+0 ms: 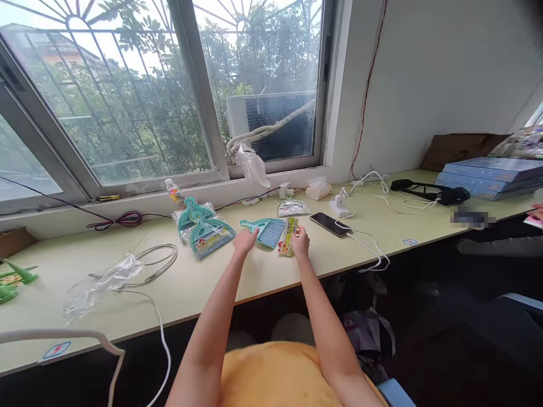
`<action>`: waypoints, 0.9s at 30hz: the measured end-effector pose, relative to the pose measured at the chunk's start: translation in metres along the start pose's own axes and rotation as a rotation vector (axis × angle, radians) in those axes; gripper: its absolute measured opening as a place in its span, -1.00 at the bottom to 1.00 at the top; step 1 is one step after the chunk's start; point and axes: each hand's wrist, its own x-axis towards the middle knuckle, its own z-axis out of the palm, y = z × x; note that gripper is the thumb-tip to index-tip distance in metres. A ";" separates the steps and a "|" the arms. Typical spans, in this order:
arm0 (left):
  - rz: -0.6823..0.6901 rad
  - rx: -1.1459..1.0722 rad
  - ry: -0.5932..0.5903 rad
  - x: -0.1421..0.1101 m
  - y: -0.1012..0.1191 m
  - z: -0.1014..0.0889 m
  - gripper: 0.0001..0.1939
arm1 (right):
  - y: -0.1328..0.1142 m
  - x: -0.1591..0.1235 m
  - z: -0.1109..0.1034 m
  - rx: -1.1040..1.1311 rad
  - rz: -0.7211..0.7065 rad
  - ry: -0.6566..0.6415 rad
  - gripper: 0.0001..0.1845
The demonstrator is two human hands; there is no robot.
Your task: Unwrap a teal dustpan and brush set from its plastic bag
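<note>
My left hand [245, 241] rests on the table at the handle end of a loose teal mini dustpan [267, 231], its fingers curled by the handle. My right hand [301, 241] is closed on a yellow-and-green printed card [289, 236] that lies just right of the dustpan. A clear bag [292, 208] with more items sits behind the card. To the left lie packaged teal brush-and-dustpan sets [203, 228].
A black phone [330, 224] on a white cable lies right of my hands. Empty plastic wrap [99, 284] and coiled cables [159, 259] lie at the left. A small bottle [173, 191] stands by the window. Blue boxes [494, 175] are stacked far right.
</note>
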 end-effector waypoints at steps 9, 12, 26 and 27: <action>-0.190 0.117 0.047 0.077 -0.088 0.048 -0.68 | 0.005 0.032 -0.018 -0.504 -0.177 -0.125 -0.26; -0.203 -0.024 0.070 0.083 -0.101 0.040 -0.74 | -0.017 0.044 -0.011 -0.614 -0.256 -0.055 -0.25; -0.284 -0.289 0.484 0.080 -0.099 0.027 -0.72 | -0.037 0.008 0.118 -0.543 -0.706 -0.354 -0.70; -0.204 -0.296 0.511 0.077 -0.094 0.028 -0.73 | -0.039 0.010 0.114 -0.511 -0.685 -0.319 -0.68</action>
